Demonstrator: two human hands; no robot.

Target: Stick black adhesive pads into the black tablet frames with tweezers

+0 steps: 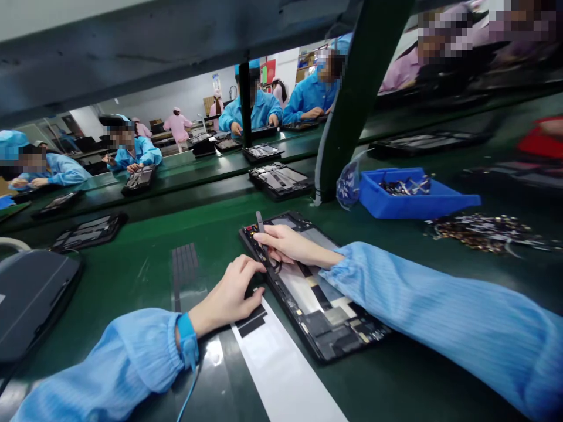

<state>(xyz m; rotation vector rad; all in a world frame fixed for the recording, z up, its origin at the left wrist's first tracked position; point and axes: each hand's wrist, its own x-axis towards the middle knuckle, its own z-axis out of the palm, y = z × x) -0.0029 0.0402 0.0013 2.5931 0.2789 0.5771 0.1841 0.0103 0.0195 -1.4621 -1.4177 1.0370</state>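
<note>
An opened tablet (308, 287) with its inner parts showing lies slanted on the green bench in front of me. Over its far left part, my right hand (288, 243) is closed around a dark grey flat-ended stick tool (260, 224), whose lower end is hidden by the fingers. At the tablet's left edge is my left hand (235, 293), thumb and forefinger apart, fingertips at or near the edge. Below that hand runs a white backing strip (281, 363) with black adhesive pieces (253, 323) on it. A blue wrist strap (188, 340) circles my left wrist.
A blue bin (396, 202) of small parts stands at right, beside a pile of small metallic parts (492, 231). A green post (352, 105) rises behind the tablet. Dark strips (185, 264) and a grey case (35, 299) lie left. Co-workers in blue sit across the line.
</note>
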